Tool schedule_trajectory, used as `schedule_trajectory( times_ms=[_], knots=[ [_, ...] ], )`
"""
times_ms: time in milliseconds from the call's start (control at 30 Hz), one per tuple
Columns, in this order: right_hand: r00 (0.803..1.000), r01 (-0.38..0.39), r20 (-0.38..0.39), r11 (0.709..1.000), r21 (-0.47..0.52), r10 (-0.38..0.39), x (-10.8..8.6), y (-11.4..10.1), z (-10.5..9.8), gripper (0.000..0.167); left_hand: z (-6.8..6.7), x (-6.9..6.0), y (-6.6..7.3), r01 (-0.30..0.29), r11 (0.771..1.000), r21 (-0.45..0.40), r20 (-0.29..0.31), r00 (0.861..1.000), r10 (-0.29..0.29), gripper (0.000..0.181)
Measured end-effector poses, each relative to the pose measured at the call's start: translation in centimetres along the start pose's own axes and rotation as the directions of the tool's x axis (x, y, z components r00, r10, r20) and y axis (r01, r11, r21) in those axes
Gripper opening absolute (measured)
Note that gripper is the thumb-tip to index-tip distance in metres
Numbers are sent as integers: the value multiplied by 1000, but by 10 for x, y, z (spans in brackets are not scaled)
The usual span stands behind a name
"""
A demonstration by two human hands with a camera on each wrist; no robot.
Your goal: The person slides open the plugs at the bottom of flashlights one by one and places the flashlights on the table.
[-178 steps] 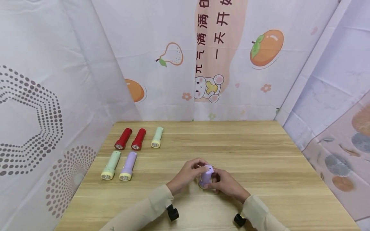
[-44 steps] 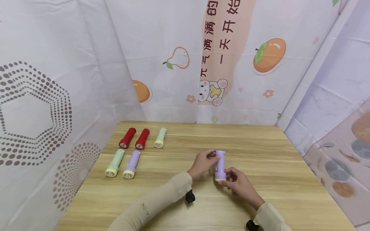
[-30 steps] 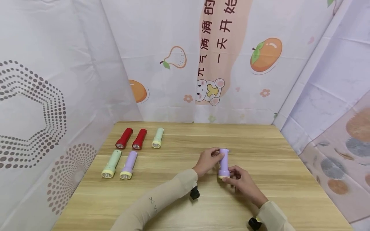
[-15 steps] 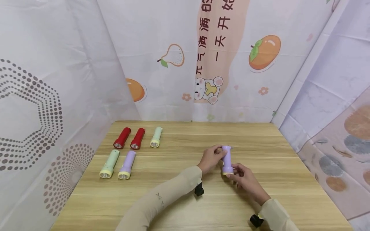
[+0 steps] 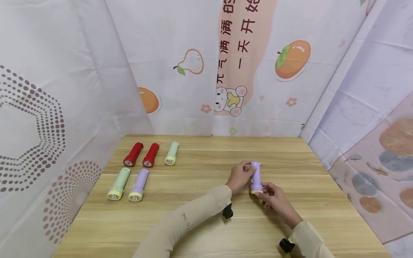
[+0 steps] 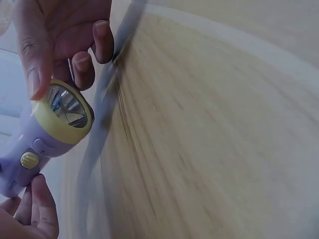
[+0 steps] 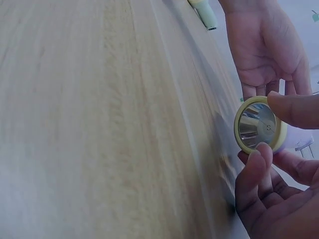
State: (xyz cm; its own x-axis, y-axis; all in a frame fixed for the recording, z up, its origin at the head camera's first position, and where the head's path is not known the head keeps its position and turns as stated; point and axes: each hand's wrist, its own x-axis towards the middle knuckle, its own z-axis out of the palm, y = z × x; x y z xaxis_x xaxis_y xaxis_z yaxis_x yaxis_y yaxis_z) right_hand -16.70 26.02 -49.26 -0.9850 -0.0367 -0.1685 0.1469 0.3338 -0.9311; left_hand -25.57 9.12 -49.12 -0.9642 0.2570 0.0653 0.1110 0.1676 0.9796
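Both hands hold one purple flashlight (image 5: 256, 175) at the right of centre in the head view. The left hand (image 5: 240, 176) pinches its tail end; the right hand (image 5: 277, 201) pinches the yellow-rimmed lens end, which points toward the person. In the left wrist view, a yellow switch shows on the side of the flashlight (image 6: 47, 132), left fingers (image 6: 42, 204) grip the tail, and the right hand (image 6: 65, 30) is at the lens. The right wrist view shows the lens end of the flashlight (image 7: 259, 127) between the thumb and fingers of the right hand (image 7: 284, 199), with the left hand (image 7: 264, 45) behind.
Toward the table's left side lie two red flashlights (image 5: 133, 154) (image 5: 151, 155) and a small green one (image 5: 172, 153) in a back row. In front of them are a green flashlight (image 5: 119, 184) and a purple one (image 5: 139, 185). Printed curtains (image 5: 180, 32) stand behind the wooden table (image 5: 206, 161).
The held flashlight has moved right and slightly away from the person, with both hands still on it. Several seconds ago it was nearer the middle, tail end toward the camera. The other flashlights lie as before.
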Motion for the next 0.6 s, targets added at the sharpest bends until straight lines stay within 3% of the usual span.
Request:
schedule_trajectory(
  times_ms=[600],
  knots=[
    [998,-53,-25,999,3,53,6,2,-15,55,18,18,-7,29,998,48,19,999,-30,44]
  ],
)
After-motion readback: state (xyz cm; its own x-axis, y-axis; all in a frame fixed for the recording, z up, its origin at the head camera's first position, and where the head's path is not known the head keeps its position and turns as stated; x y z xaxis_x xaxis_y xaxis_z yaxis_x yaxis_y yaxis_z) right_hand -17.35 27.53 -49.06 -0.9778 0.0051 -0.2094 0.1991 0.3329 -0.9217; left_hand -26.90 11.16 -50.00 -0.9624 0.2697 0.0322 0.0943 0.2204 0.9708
